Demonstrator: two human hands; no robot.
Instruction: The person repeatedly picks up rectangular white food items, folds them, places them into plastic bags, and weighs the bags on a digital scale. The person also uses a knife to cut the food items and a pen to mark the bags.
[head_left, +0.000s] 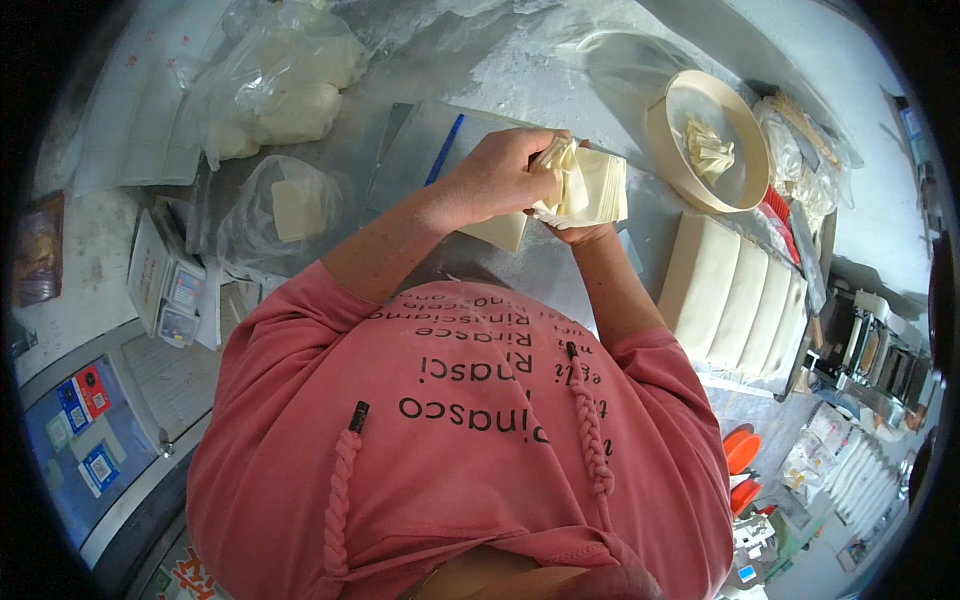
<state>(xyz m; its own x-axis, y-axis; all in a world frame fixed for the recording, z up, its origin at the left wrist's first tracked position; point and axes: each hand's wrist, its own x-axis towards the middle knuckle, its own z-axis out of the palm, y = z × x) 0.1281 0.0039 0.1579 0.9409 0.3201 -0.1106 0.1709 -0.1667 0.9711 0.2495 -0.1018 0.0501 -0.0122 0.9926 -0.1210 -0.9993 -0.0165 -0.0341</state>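
Note:
Both hands meet over the metal work surface, around a stack of thin, pale dough sheets (604, 187). My left hand (506, 176) grips the folded, ruffled end of the stack from above, thumb and fingers closed on it. Beneath the sheets, my right hand (581, 231) supports them; its fingers are mostly hidden. A flat piece of pale dough (499, 231) lies under my left wrist, on a grey board (409, 150) with a blue strip (445, 148).
To the right stand a round wooden-rimmed sieve (656, 142) holding ruffled dough sheets (709, 150) and a row of thick pale dough slabs (724, 296). On the left are plastic-bagged dough (292, 112), a smaller bag with a pale piece (292, 210), and plastic boxes (169, 285).

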